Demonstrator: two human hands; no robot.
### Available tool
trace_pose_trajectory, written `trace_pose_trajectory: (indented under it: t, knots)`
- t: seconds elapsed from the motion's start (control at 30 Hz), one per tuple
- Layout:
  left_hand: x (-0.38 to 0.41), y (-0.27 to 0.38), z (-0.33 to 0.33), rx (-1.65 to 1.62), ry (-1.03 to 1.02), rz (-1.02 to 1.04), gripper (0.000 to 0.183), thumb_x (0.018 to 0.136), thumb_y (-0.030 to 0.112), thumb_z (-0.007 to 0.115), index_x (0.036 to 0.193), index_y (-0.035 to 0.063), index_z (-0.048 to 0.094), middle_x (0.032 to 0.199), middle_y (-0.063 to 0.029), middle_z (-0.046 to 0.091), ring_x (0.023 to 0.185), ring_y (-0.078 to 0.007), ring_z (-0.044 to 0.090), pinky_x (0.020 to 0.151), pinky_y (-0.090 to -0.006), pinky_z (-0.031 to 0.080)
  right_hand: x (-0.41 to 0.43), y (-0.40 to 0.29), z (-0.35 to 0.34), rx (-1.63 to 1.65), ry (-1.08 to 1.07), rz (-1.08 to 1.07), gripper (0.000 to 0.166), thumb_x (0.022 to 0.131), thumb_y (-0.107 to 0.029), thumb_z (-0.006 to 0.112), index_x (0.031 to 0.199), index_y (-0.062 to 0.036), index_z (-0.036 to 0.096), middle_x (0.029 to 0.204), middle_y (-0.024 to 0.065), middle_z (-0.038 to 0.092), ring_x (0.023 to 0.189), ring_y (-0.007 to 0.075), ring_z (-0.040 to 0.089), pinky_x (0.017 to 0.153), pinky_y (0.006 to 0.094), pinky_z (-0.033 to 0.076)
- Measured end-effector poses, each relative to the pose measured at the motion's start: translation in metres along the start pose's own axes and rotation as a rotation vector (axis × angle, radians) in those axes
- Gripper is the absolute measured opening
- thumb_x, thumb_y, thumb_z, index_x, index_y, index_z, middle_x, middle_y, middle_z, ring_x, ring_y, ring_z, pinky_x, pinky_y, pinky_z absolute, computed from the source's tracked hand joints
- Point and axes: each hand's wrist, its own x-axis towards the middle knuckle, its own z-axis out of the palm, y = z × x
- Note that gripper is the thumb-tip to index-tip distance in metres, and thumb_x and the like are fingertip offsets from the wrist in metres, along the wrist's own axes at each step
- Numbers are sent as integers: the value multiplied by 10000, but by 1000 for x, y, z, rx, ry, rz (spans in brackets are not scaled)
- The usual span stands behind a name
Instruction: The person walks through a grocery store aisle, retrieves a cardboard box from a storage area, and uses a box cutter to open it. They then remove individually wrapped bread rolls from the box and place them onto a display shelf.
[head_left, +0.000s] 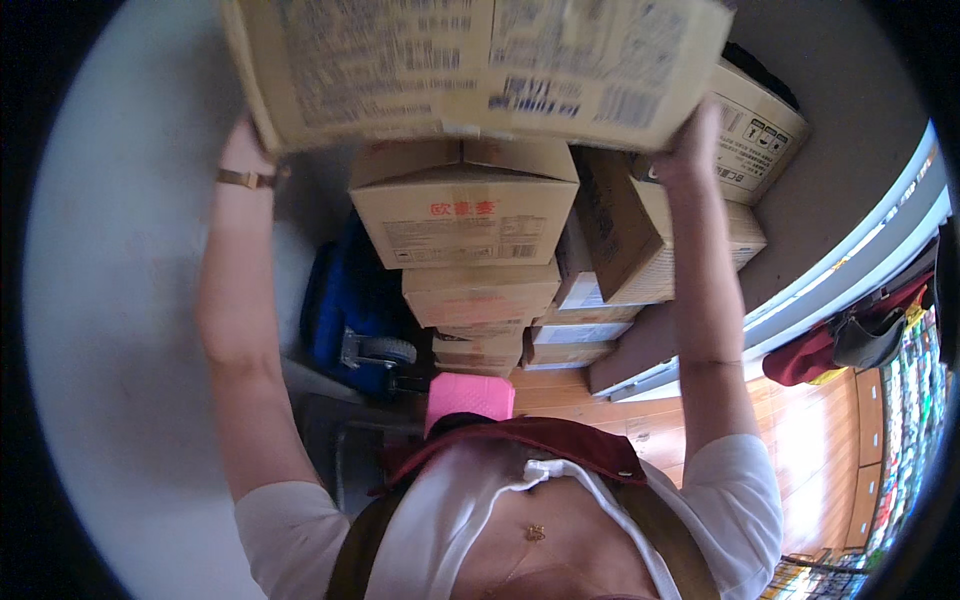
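A large cardboard box (465, 67), printed all over, is raised high between both arms at the top of the view. My left hand (249, 142), below a wrist strap, grips its lower left corner. At the lower right corner, my right hand (691, 139) holds it, slightly blurred; the fingers of both hands are partly hidden. Beneath the raised box stands a cardboard box with red print (461, 221), its top flaps slightly lifted, on a stack of further cartons (480, 296).
More cartons (637, 247) lean and stack at the right by the wall. A blue cart with a caster wheel (352, 300) stands upright at the left. A pink plastic stool (472, 396) is on the wooden floor close to my body. Bags (847, 337) hang at the far right, near shelves of goods.
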Motion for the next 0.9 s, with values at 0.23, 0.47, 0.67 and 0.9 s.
trace_pose_trajectory:
  t: [0.23,0.47,0.67,0.9]
  knots:
    - [-29,-35,24,-291,-108,-28,720,904,595,300,1376,51,314,1345,-136,408,1230,-246,392,1023,-387,326,-13,102,-63,-457,-182,-445,571,964,-406,232,1291,29,408,1291,216,442,1201,304,426,1017,372,294]
    - [-90,-45,68,122,188,807,711,909,482,407,1418,55,154,1441,-172,173,1312,-296,237,1065,-424,242,-40,96,-48,-853,-111,-628,779,875,-237,546,1391,63,44,1389,286,229,1305,369,245,1078,397,197]
    - [-59,-49,97,331,361,842,679,891,375,527,1393,44,212,1396,-219,259,1264,-352,319,1029,-453,324,-11,119,-39,-1055,82,-665,908,820,-283,591,1402,35,-30,1338,301,225,1171,439,308,957,506,263]
    - [-34,-61,74,463,424,806,680,881,385,547,1379,49,227,1340,-242,308,1215,-368,381,958,-453,414,-21,123,-26,-1009,-102,-694,874,850,-278,564,1406,14,-43,1354,294,197,1197,420,300,988,474,259]
